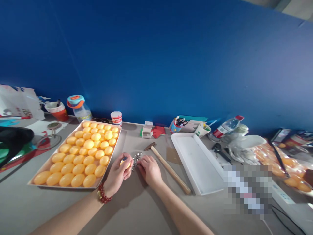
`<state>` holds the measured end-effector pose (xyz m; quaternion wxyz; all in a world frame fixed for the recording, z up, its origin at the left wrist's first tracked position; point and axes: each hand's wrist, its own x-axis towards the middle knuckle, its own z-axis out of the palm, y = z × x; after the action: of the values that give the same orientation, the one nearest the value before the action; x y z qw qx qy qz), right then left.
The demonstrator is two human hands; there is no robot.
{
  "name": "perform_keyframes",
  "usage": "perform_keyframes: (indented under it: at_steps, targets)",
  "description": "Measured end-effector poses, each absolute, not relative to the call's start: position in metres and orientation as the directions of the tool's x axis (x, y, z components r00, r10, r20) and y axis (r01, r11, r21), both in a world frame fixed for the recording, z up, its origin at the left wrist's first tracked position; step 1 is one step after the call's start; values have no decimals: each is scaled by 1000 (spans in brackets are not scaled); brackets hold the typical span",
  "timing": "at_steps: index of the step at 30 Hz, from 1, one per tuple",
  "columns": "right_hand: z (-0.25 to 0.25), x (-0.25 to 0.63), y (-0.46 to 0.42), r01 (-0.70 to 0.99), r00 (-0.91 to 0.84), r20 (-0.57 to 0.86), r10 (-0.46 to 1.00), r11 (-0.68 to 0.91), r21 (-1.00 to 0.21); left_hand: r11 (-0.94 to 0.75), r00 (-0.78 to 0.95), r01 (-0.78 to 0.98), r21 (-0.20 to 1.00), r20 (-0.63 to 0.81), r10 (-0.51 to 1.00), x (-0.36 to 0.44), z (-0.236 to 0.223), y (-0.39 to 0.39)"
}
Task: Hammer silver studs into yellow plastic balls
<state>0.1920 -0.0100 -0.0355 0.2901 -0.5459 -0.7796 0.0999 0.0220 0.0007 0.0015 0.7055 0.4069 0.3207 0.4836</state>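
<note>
In the head view, my left hand (117,176) is closed around an orange ball (125,164) that looks like a ping-pong ball, with a dark patch on its upper side. A small heap of shiny metal pieces (137,156) lies on the table between my hands. My right hand (149,170) rests at the heap's right edge, its fingers bent and pressed together; whatever the fingertips pinch is hidden. Left of my left hand, a shallow box (30,183) holds rows of similar orange balls (78,159). A hammer (171,169) with a wooden handle lies right of my right hand.
A white tray (207,173) sits right of the hammer. Along the blue wall stand a lidded jug (81,111), a small tub (116,118), a pen cup (176,126) and a bottle (225,127). Bagged orange balls (276,166) lie at the far right.
</note>
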Motion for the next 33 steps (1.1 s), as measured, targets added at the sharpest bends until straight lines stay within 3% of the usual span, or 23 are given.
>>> perform_keyframes:
  at_steps: [7,15,22,27,33]
  targets:
    - [-38,194,-12,763,-143,392,909,353,-541,314,435,-418,853,-115,893,20,2,-2]
    - [-34,203,-15,632,3,320,947,246,-735,321,546,-509,799,12,838,20,-1,-4]
    - [-39,206,-12,264,133,74,988,36,-964,326,574,-516,792,37,818,19,3,-2]
    - [-37,210,-8,43,130,-43,991,-49,-998,208,558,-477,854,111,822,19,1,-2]
    - [-34,214,-10,-10,111,-29,993,-28,-1000,14,557,-268,963,143,818,17,-4,-7]
